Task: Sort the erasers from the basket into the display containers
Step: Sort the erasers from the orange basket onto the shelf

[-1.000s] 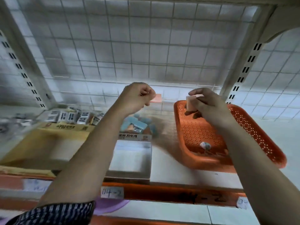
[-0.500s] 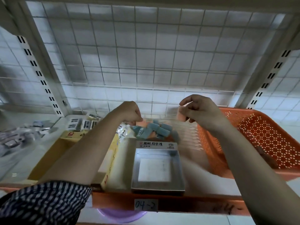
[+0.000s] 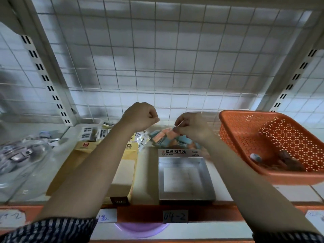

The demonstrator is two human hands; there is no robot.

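The left hand [image 3: 140, 117] is clenched into a fist; I cannot tell whether it holds anything. Just below and between both hands lies the eraser pile [image 3: 164, 137]. The right hand [image 3: 192, 128] pinches a small pink eraser [image 3: 175, 128] over it. Right of that hand sits the orange basket [image 3: 235, 137], with loose erasers [image 3: 255, 157] inside.

Bare forearms, dark sleeves [image 3: 49, 230] with thin pale stripes, pushed up
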